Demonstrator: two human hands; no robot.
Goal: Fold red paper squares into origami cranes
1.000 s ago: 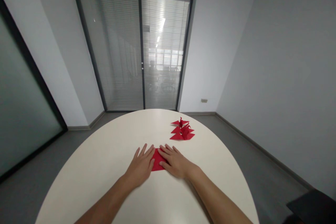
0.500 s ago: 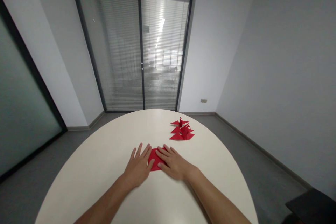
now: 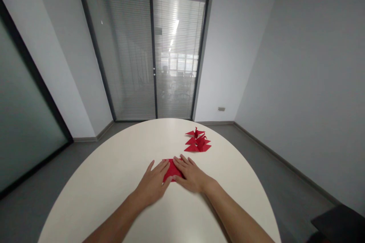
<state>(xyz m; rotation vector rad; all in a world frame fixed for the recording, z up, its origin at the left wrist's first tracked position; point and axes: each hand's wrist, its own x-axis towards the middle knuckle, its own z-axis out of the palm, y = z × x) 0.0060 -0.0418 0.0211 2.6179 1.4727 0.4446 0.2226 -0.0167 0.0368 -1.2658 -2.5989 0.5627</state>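
Observation:
A red sheet of paper (image 3: 173, 171) lies flat on the round white table (image 3: 119, 174), its left and right sides partly covered by my hands. My left hand (image 3: 154, 182) rests on the paper's left edge, fingers stretched out. On the right side, my right hand (image 3: 191, 172) lies flat with its fingers extended over the sheet. The two thumbs nearly meet at the paper's near edge. Whether the sheet is folded under my hands I cannot tell.
Several red folded paper cranes (image 3: 199, 142) stand in a close row toward the table's far right. A black object (image 3: 339, 222), perhaps a chair part, is at the lower right beyond the table. A glass door with blinds (image 3: 128, 64) is behind the table.
My left hand has slid slightly right over the paper, its fingers closer together. My right hand has shifted slightly up, and the sheet's near edge sits a little farther from me.

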